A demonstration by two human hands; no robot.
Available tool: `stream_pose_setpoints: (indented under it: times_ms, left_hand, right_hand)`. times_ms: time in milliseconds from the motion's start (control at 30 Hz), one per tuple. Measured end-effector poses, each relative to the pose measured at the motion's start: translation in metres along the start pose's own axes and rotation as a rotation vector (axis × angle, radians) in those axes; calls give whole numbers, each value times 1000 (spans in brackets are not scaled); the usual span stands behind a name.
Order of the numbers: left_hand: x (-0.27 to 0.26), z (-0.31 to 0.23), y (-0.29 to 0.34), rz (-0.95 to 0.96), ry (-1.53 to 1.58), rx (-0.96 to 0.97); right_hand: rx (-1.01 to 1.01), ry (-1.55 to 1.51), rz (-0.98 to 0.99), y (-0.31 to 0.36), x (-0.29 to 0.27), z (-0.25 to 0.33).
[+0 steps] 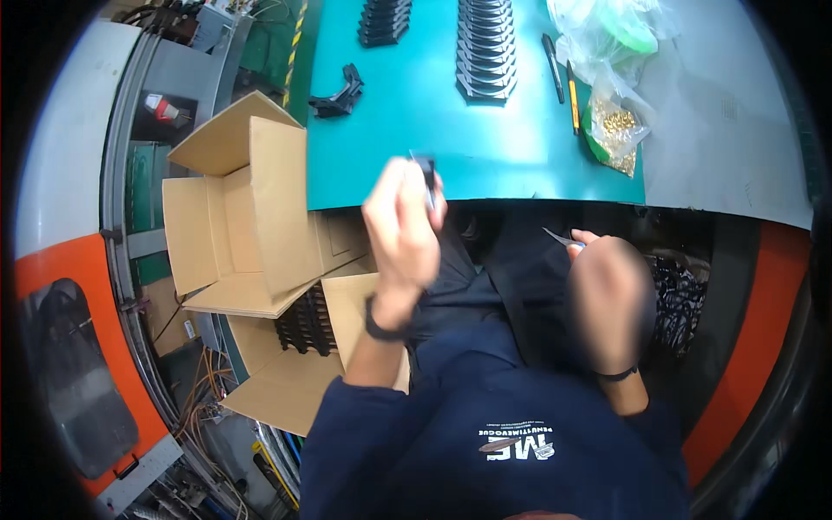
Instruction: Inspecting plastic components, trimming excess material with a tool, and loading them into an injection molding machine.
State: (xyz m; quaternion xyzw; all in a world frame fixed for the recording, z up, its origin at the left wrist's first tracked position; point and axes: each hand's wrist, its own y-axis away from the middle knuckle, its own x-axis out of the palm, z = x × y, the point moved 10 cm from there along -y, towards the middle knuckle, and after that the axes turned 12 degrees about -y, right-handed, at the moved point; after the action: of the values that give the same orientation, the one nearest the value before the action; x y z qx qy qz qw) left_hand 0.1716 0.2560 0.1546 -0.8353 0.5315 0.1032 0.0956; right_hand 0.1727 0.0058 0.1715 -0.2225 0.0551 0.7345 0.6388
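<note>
My left hand [403, 225] is raised over the near edge of the green tabletop, its fingers closed around a small black part [425, 173]. Motion blurs that part, and my fingers cover most of it. Lower and to the right, above my lap, my right hand [607, 290] is closed on a thin pointed metal tool [559, 238]. The tool's tip points left toward my other hand; its handle is mostly hidden and I cannot tell its exact kind. Beyond my left hand, a loose black angled plastic piece [340, 93] lies on the green tabletop [381, 139].
Black curved parts stand nested in a long row [486, 52] and a shorter row [384, 22]. A black pen [553, 69], an orange-black pen-like tool [573, 97] and a bag of brass pieces [617, 126] lie right. Open cardboard boxes [279, 208] stand left; the lower one contains black parts [305, 322].
</note>
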Motion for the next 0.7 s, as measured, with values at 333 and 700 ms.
stream_pose_setpoints:
  times_ms: [333,700]
  left_hand:
    - [-7,2,-186,23,-1094,806]
    - [10,86,-254,181,-1375,656]
  right_hand:
    - [187,-87,30,20,-12,-43]
    - [259,-110,26,19,-10,-67]
